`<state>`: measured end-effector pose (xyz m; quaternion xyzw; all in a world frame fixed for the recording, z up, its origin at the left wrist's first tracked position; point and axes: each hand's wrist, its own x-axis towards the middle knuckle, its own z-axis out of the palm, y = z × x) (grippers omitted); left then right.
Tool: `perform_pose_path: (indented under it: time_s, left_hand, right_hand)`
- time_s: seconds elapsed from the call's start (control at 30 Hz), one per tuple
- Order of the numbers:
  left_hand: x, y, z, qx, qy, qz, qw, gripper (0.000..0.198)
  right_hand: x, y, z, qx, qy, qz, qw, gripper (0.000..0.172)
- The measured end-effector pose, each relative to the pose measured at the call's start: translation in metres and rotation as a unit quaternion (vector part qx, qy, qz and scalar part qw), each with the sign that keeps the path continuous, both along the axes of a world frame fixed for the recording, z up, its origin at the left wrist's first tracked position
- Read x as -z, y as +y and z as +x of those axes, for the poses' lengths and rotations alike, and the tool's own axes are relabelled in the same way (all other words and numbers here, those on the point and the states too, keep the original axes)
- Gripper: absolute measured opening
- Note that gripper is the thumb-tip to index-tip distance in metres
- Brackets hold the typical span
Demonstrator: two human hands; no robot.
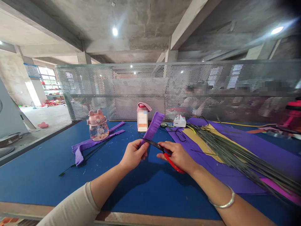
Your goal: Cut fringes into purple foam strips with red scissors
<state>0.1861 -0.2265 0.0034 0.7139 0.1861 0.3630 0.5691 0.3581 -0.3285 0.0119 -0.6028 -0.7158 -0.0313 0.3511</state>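
Observation:
Pinched upright in my left hand (135, 154) is a strip of purple crepe paper (154, 126), its one edge cut into a fringe. My right hand (177, 154) grips scissors (172, 163) with red handles and dark blades. The blades lie across the lower part of the strip, right by my left fingertips; whether they are parted there I cannot make out. On the blue tabletop (141, 194) to the left, more purple crepe strips (81, 147) lie over a thin dark green stem (68, 170).
A pink-lidded clear bottle (98, 127) and a taller pink-topped bottle (142, 117) stand toward the back. Right of my hands, a bundle of green wire stems (225, 150) lies on purple and tan sheets (202, 175). A small white box (179, 121) sits before the perforated metal screen (141, 89).

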Motion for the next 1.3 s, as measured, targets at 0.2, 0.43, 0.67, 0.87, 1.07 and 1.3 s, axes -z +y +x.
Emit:
perform_pose_path:
  time_s: [0.2, 0.43, 0.67, 0.87, 1.07, 1.3]
  left_hand:
    - [-0.0003, -0.0005, -0.0003, 0.002, 0.001, -0.003, 1.000, 0.035]
    - [-0.0021, -0.0003, 0.0008, -0.017, -0.009, -0.012, 1.000, 0.034]
    - [-0.0009, 0.0021, 0.0013, -0.032, -0.026, -0.016, 0.999, 0.033]
    - [0.0046, 0.0022, 0.0023, -0.021, -0.023, -0.002, 1.000, 0.034]
    - [0.0043, -0.0005, 0.0024, -0.011, -0.022, 0.002, 1.000, 0.033]
    - [0.0029, -0.0015, 0.0014, -0.010, -0.019, 0.019, 1.000, 0.034]
  right_hand:
    - [0.0029, 0.0007, 0.0012, -0.011, 0.003, -0.002, 1.000, 0.025]
    - [-0.0042, -0.0012, 0.0006, 0.001, 0.009, -0.034, 0.999, 0.042]
    - [-0.0047, -0.0033, 0.0002, -0.028, -0.001, -0.053, 0.998, 0.049]
    - [-0.0038, -0.0014, -0.0010, -0.035, 0.021, -0.070, 0.997, 0.044]
    - [-0.0025, -0.0007, -0.0003, -0.055, 0.060, -0.075, 0.994, 0.037]
    - [-0.0023, -0.0005, -0.0004, -0.066, 0.097, -0.093, 0.989, 0.042]
